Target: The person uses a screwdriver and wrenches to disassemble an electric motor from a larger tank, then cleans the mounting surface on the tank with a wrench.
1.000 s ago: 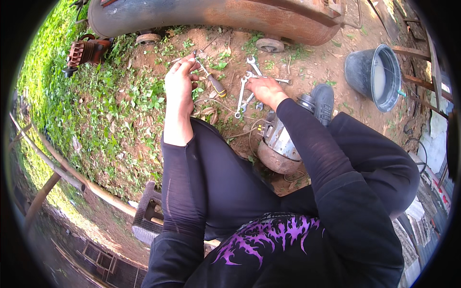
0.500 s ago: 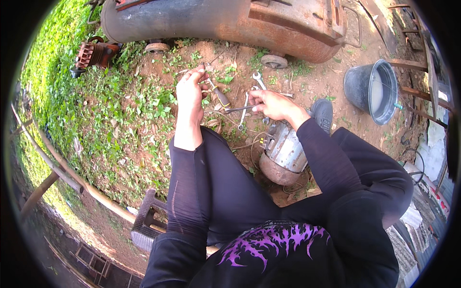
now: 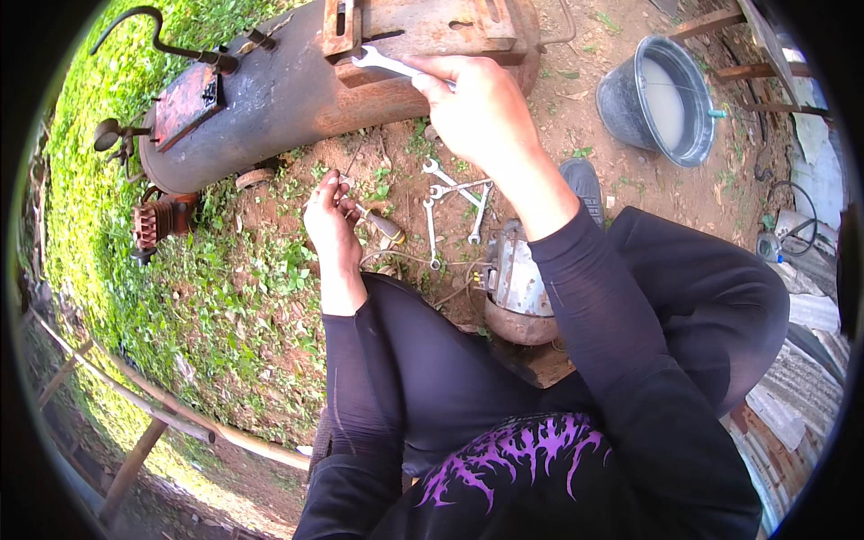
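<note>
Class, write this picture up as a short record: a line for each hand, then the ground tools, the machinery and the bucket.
Right hand: holds a wrench, its open end by the tank's rusty bracket; contact unclear
Left hand: partly curled near the screwdriver; whether it holds anything is unclear
Ground tools: screwdriver and several loose wrenches
Machinery: long tank at the top, motor by the person's legs
Bucket: dark, at right, with pale liquid inside

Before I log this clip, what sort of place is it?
Probably an outdoor yard used for repairs: open-jawed wrenches lie on weedy soil between an electric motor and a rusty wheeled tank.
</note>
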`<state>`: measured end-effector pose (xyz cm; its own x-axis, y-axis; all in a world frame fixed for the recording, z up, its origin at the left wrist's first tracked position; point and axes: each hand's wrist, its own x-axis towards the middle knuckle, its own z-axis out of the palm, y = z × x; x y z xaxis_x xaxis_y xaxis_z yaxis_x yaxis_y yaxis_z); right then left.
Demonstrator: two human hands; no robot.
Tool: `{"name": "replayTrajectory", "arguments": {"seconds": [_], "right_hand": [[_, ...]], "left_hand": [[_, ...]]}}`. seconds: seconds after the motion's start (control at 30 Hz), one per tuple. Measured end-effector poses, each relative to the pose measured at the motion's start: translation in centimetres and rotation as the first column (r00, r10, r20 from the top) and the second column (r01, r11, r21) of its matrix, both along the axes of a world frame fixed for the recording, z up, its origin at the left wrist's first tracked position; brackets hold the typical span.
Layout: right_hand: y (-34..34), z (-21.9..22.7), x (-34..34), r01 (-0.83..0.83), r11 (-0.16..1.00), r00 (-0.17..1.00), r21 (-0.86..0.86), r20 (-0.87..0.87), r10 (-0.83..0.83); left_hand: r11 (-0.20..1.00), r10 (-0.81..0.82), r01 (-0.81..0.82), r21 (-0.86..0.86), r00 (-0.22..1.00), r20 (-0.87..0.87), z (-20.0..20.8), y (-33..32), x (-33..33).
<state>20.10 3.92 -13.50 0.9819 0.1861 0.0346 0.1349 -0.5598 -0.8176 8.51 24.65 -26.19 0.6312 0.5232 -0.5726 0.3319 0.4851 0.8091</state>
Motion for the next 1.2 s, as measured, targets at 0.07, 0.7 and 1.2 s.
{"name": "replayTrajectory", "arguments": {"seconds": [0.07,0.7,1.2], "right_hand": [[0.4,-0.1,0.4,0.013,0.998,0.998,0.060,0.065,-0.017],[2.0,0.2,4.4,-0.018,0.983,0.993,-0.181,0.115,0.040],[1.5,2.3,5.9,-0.167,0.648,0.838,-0.743,0.239,0.490]], "left_hand": [[1.000,-0.025,0.025,0.010,1.000,-0.009,0.2,0.1,-0.1],[0.990,-0.042,0.047,0.130,0.998,-0.040,-1.4,-0.2,1.4],[0.996,-0.090,0.090,0.026,0.996,0.004,-1.6,-1.0,2.3]]}}
